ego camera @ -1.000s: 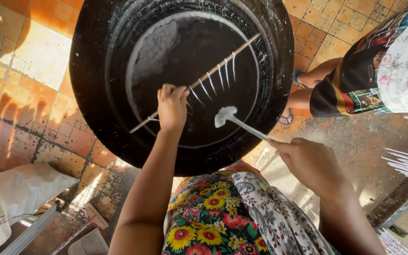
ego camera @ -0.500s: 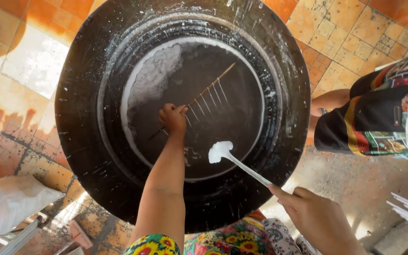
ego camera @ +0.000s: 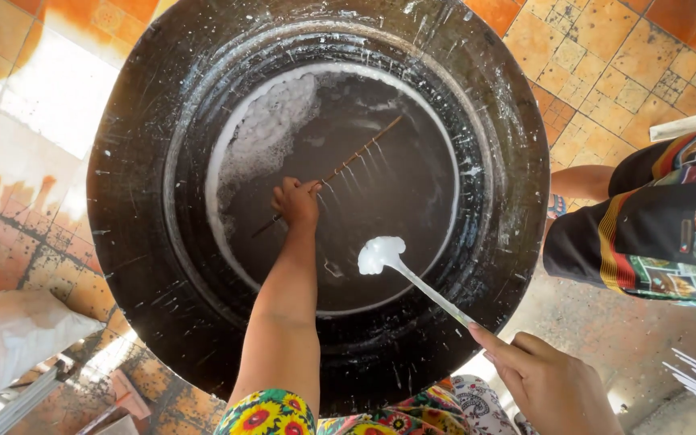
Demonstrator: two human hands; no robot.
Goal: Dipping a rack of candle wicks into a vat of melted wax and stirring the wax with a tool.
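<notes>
Two hands work over one large black drum (ego camera: 163, 266), its inner wall streaked with white drips. The left hand (ego camera: 296, 201) is clenched around a thin wooden stick (ego camera: 346, 167), low inside the drum just above the dark liquid (ego camera: 380, 201). The stick runs past the fist on both sides: a short end toward the lower left, a longer end toward the upper right. From that longer end a row of pale threads (ego camera: 360, 179) hangs down toward the liquid.

The right hand (ego camera: 553, 387) grips the end of a white long-handled spoon (ego camera: 412, 278). Its bowl, heaped with white foam, sits just to the right of the left fist and a little nearer the person. More foam (ego camera: 271, 133) lies on the liquid beyond and to the left of the fist.

Judging by this, the dipping would go best with the stick kept level, so that all threads meet the liquid evenly. The spoon should stay clear of the threads.

Another person's patterned shorts (ego camera: 654, 225) show outside the drum on the right, on an orange tiled floor (ego camera: 598, 56).
</notes>
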